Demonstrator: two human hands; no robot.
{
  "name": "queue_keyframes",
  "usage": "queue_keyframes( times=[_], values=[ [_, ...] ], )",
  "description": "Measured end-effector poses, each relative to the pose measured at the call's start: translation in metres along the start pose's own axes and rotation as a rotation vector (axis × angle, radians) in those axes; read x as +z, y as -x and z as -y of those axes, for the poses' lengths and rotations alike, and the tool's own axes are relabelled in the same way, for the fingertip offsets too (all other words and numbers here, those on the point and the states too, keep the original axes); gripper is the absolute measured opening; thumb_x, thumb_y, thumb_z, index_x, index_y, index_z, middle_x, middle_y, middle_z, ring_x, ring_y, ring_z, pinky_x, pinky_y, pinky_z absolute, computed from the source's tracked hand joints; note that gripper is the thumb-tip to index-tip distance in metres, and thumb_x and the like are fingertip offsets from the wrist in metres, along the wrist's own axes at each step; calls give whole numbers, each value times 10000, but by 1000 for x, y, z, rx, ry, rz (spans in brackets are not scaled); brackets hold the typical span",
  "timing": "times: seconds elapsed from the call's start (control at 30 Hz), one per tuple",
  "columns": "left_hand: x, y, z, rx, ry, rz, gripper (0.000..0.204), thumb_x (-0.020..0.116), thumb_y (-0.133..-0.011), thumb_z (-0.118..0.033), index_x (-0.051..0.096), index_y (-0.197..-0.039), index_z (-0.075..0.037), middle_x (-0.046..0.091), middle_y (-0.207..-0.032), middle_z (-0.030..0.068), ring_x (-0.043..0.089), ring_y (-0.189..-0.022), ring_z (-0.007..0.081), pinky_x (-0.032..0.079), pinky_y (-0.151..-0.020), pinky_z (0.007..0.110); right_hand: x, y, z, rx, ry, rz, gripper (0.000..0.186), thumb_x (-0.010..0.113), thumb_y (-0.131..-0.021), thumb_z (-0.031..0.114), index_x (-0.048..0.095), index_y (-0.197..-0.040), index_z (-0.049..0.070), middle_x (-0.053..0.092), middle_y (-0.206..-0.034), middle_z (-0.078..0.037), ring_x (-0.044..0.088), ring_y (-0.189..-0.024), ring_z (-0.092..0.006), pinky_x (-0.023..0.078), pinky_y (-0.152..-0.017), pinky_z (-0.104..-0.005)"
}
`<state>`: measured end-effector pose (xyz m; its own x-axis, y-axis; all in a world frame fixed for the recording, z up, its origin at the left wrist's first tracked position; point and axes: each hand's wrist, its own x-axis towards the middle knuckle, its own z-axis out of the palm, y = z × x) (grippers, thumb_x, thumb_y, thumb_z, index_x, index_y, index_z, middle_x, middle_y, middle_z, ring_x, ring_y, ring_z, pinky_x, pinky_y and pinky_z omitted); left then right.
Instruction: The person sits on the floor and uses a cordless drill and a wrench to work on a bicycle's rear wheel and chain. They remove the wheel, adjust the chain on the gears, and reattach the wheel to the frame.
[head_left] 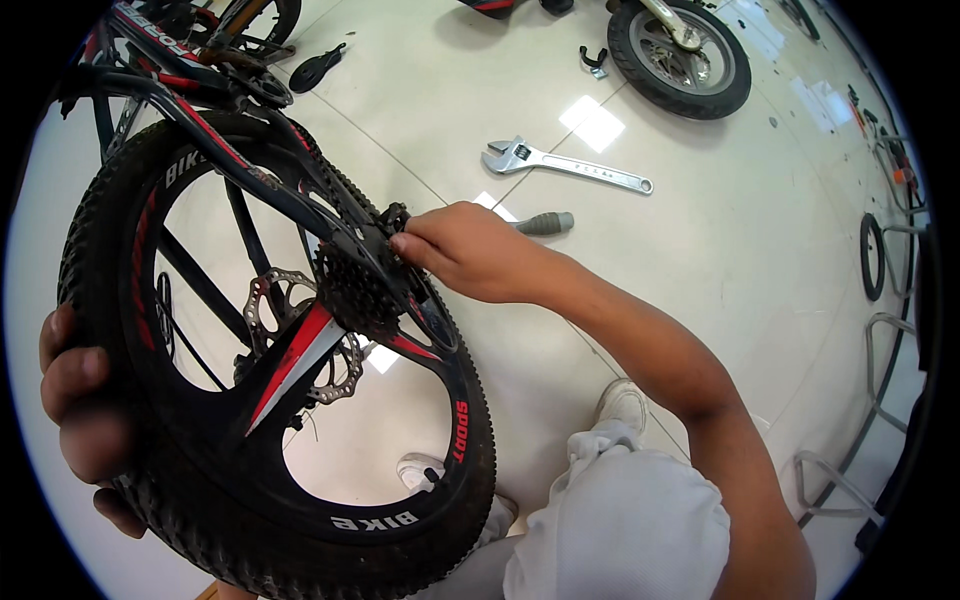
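Note:
A bicycle's rear wheel (390, 478) with a black knobby tyre stands tilted in front of me, at the back end of a black and red frame (235, 150). My left hand (85, 410) is wrapped round the tyre's left edge. My right hand (470, 250) is closed, thumb and fingers pinching at the black rear derailleur (395, 216) beside the cassette (352, 285). The fingers hide part of what they grip. Behind the wheel's spokes shows a brake disc (268, 300). A chain (340, 195) runs along the frame toward the cassette.
An adjustable wrench (585, 170) lies on the tiled floor beyond my right hand. Nearer is a tool with a grey handle (548, 224), partly hidden by that hand. Farther off are a small wheel (680, 60), a black pedal-like part (316, 68) and metal stands (870, 370) at right.

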<state>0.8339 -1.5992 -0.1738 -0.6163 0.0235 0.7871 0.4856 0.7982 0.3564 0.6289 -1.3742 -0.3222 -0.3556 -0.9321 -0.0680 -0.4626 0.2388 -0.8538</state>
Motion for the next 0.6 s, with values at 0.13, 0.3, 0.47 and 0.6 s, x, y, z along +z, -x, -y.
queue_keyframes(
  times=[0.13, 0.3, 0.47, 0.6],
  values=[
    [2, -8, -5, 28, 29, 74, 597, 183, -925, -580, 492, -1296, -228, 488, -1246, 66, 371, -1322, 366, 322, -1135, 491, -6, 4, 0, -102, -135, -135, 166, 688, -864, 141, 650, -944, 0, 656, -832, -127, 642, -774, -280, 509, -714, -378],
    [-3, -12, -11, 26, -1, 114, 652, 194, -896, -614, 510, -1267, -180, 496, -1235, 71, 387, -1314, 370, 316, -1138, 494, 3, 8, -13, -218, -473, -195, 166, 716, -840, 71, 671, -981, -5, 679, -833, -79, 638, -775, -171, 510, -716, -307],
    [-43, -11, 29, 289, 32, 237, 676, 145, -927, -569, 501, -1324, -155, 482, -1313, 196, 442, -1259, 433, 297, -1110, 565, 12, 11, -15, -18, -533, -170, 218, 676, -905, 189, 668, -927, -28, 658, -751, -113, 613, -684, -166, 487, -642, -306],
    [-56, -11, 23, 252, -25, 321, 644, 140, -973, -603, 472, -1364, -213, 440, -1390, 225, 403, -1303, 440, 294, -1116, 571, 5, 8, 7, 98, -235, -148, 348, 637, -927, 313, 657, -881, -32, 622, -684, -145, 607, -648, -222, 468, -613, -338]
  ],
)
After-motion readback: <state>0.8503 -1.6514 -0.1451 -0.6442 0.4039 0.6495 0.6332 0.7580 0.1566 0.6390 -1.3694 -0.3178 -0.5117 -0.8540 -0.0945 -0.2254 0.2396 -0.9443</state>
